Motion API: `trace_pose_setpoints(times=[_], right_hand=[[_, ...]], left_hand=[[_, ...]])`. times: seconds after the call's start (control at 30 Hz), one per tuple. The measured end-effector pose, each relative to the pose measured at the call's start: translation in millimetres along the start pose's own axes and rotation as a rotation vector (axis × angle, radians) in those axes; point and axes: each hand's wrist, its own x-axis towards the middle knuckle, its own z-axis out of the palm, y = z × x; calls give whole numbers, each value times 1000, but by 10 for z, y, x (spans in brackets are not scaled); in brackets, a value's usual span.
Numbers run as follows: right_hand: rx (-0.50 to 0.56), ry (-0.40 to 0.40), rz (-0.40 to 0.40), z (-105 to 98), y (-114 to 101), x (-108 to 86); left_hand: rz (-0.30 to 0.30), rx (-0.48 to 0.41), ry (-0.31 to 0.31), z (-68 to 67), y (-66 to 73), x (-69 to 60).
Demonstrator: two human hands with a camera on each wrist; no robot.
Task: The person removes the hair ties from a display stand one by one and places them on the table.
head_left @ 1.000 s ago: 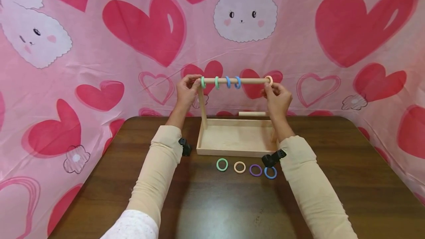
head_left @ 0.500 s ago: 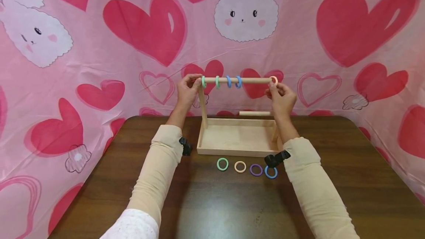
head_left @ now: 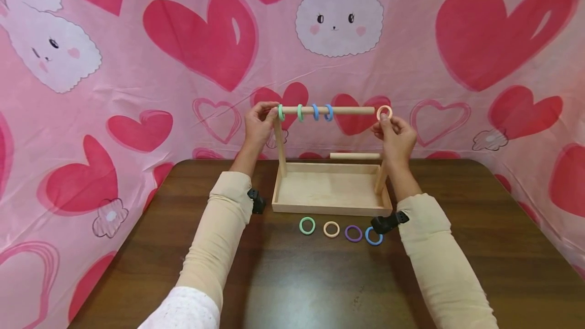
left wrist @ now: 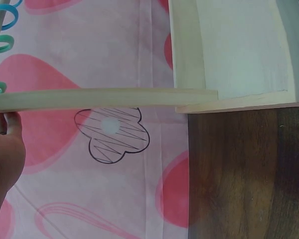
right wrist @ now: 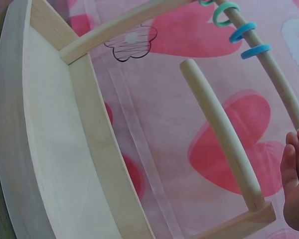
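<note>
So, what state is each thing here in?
Pale wooden upper rod, right end free
Pale wooden lower rod, left end free
Two green rings, threaded on upper rod
Two blue rings, likewise threaded
Raised beige ring, off rod, pinched by right hand
Left hand, holding upper rod's left end
Loose green ring, flat on dark wooden table
Loose beige ring, flat
Loose purple ring, flat
Loose blue ring, flat
Pale wooden tray, upright
</note>
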Motion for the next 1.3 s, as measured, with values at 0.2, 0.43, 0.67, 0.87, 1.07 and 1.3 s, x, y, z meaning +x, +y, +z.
trace_pose_setpoints(times=[0.2, 0.43, 0.67, 0.87, 1.07, 1.3], right_hand=[[37, -3, 30, -72, -50, -50], [41, -8, 54, -171, -35, -79], [82, -42, 94, -208, -82, -137], [67, -79, 139, -262, -106, -197], [72, -102, 162, -333, -97, -252], [135, -114, 213, -409, -63, -298]], left_hand=[[9, -5, 2, 3, 0, 3], [-2, -4, -1, 13, 8, -9], [2, -18, 1, 19, 14, 0], [-9, -14, 5, 8, 8, 1], [2, -7, 5, 2, 20, 4], [-1, -5, 10, 6, 13, -1]])
